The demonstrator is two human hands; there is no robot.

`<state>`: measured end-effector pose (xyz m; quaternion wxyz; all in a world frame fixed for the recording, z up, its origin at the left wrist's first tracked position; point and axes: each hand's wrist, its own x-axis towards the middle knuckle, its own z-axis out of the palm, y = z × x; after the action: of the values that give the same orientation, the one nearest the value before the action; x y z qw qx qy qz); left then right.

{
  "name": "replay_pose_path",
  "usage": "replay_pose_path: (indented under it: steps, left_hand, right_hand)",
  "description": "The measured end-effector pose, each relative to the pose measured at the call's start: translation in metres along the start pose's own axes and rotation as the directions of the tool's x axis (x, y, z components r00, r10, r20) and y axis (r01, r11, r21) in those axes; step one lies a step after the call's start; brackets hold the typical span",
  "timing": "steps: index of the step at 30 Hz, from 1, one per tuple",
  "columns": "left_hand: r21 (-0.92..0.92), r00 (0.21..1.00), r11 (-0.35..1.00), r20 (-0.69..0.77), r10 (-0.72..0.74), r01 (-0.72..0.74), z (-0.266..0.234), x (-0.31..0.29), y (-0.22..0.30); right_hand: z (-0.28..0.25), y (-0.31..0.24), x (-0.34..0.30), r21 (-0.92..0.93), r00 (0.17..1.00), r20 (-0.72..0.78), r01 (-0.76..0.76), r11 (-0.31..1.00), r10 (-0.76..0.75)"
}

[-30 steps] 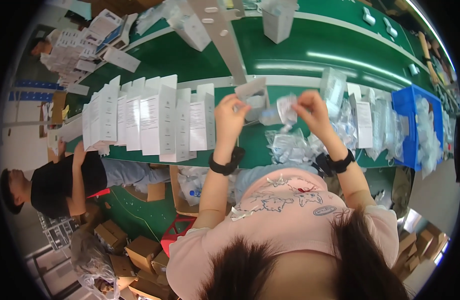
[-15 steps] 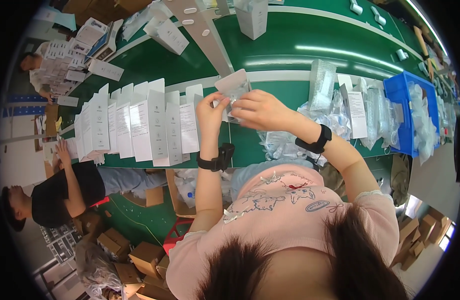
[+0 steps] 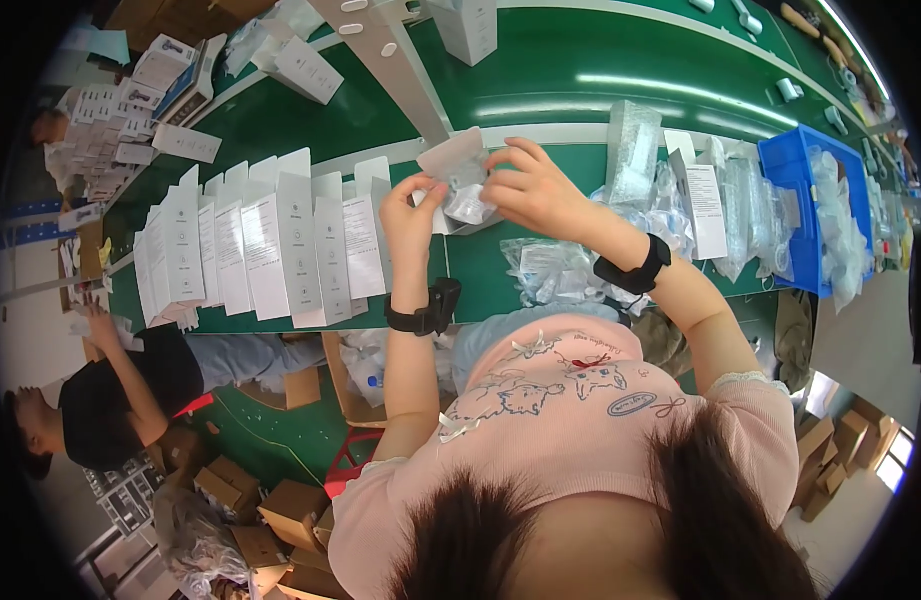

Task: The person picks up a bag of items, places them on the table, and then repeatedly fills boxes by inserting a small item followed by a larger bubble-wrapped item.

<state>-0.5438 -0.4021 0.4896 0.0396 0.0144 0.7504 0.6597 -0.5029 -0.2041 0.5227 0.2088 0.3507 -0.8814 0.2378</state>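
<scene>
An opened white carton [image 3: 450, 152] stands in front of me at the bench, its top flap raised. Inside its mouth a clear plastic bag [image 3: 468, 206] shows; what the bag contains I cannot make out. My left hand [image 3: 408, 212] pinches the carton's left edge between thumb and fingers. At the carton's right side is my right hand [image 3: 540, 195], its fingers bent and spread apart, the tips beside the bag. Left of my hands stands a row of upright white cartons [image 3: 270, 240] with open flaps.
Loose clear bags [image 3: 550, 270] lie right of my hands, near a bubble-wrap pack [image 3: 632, 155] and another white carton [image 3: 702, 205]. Farther right stands a blue bin [image 3: 795, 215] with bagged items. A metal post [image 3: 390, 60] rises behind the carton. A co-worker [image 3: 120, 380] sits at left.
My right hand has lifted off the carton's mouth and its fingers have spread, so the bag inside shows more. The left hand still pinches the carton's edge. The whole view has shifted slightly.
</scene>
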Motion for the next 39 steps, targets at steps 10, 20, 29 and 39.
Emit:
replay_pose_path:
  steps: [10,20,29,39]
  left_hand:
    - [-0.012,1.000,1.000,0.001,0.013,-0.013,0.004,0.006,-0.001]
    - [0.070,0.995,0.993,-0.014,0.095,-0.094,0.007,0.006,0.010]
    - [0.085,0.990,0.991,-0.095,0.108,-0.100,0.007,-0.012,-0.009]
    - [0.125,0.990,0.988,-0.103,0.101,-0.088,0.014,-0.004,-0.004]
  right_hand:
    - [-0.002,-0.005,0.009,-0.085,0.980,0.191,0.067,0.994,-0.050]
    - [0.010,0.009,0.026,-0.053,0.988,0.081,0.133,0.990,-0.129]
    - [0.002,-0.011,0.009,0.142,0.990,-0.130,-0.038,0.989,0.056]
    - [0.028,0.007,0.001,0.057,0.993,-0.117,-0.024,0.998,0.031]
